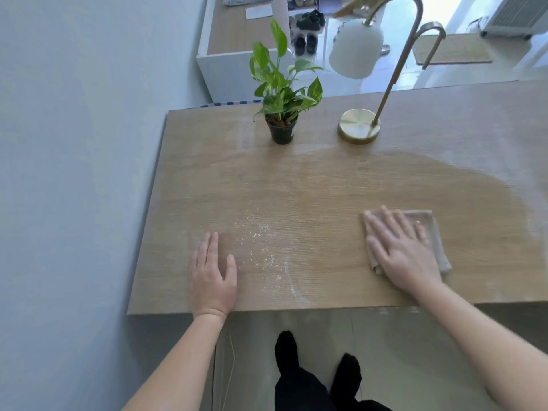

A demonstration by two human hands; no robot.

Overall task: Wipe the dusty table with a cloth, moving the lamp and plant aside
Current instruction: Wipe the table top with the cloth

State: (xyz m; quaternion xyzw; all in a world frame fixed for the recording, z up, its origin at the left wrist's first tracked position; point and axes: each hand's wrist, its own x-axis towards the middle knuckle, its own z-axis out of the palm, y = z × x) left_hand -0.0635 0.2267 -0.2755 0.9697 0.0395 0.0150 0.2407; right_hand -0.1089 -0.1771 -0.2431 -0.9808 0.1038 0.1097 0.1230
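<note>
The right hand (400, 247) presses the cloth (439, 232) flat, fingers spread, for wiping; the left hand (212, 271), fingers released, braces on the surface (296, 188). Plant (281, 114) and lamp (358, 126) wait at twelve o'clock.

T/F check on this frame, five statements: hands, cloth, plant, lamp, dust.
1. The right hand lies flat on the cloth. True.
2. The left hand grips the plant pot. False: it rests flat on the table, apart from the plant.
3. The lamp stands to the right of the plant. True.
4. The lamp lies tipped over. False: it stands upright on its round base.
5. White specks remain on the table between the two hands. True.
</note>
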